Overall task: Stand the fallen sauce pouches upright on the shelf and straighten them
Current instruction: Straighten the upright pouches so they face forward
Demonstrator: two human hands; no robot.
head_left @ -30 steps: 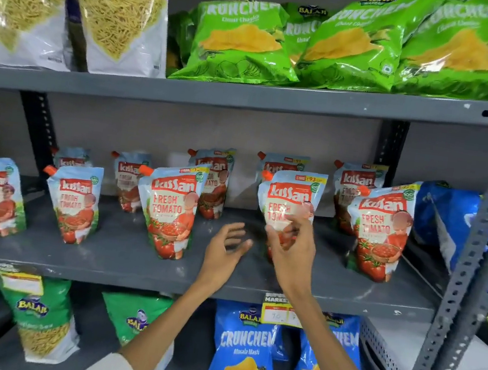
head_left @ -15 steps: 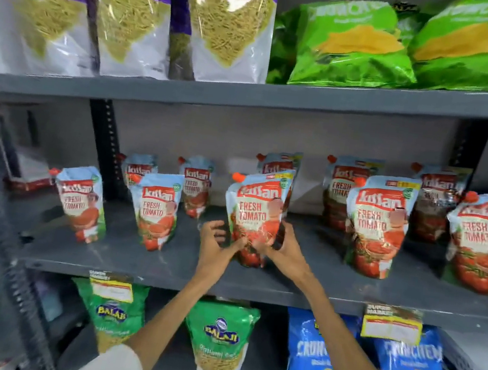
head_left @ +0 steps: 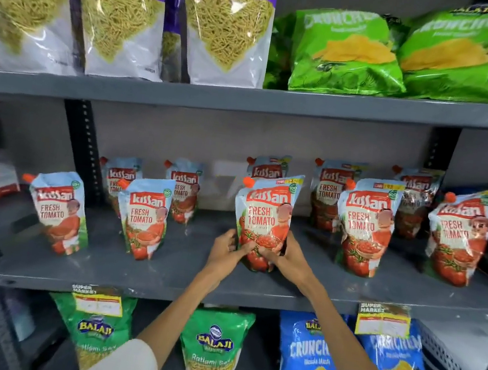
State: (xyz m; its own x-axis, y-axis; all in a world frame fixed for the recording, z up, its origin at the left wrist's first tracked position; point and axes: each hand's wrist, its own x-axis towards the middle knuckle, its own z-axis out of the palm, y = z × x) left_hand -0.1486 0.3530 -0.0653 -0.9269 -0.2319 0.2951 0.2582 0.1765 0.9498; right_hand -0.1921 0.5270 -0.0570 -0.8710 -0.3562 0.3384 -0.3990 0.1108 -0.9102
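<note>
Several red and blue tomato sauce pouches stand upright on the grey middle shelf [head_left: 162, 279]. Both hands grip the lower part of the centre front pouch [head_left: 265, 212], which stands upright. My left hand [head_left: 226, 249] holds its left side and my right hand [head_left: 284, 257] its right side. More front pouches stand at the far left [head_left: 58, 210], left of centre [head_left: 143, 218], right of centre [head_left: 365, 229] and far right [head_left: 457, 238]. Others stand in a back row behind them [head_left: 328, 193].
Purple Aloo Sev bags [head_left: 226, 27] and green chip bags [head_left: 347, 52] fill the upper shelf. Green Balaji bags [head_left: 211, 351] and blue chip bags [head_left: 314, 368] sit on the lower shelf, with yellow price tags [head_left: 381, 322] on the shelf edge. A dark upright post [head_left: 86, 145] stands behind at left.
My hands left the pouch further right and moved left to the centre front pouch; both now grip its base. The view has swung left and come closer.
</note>
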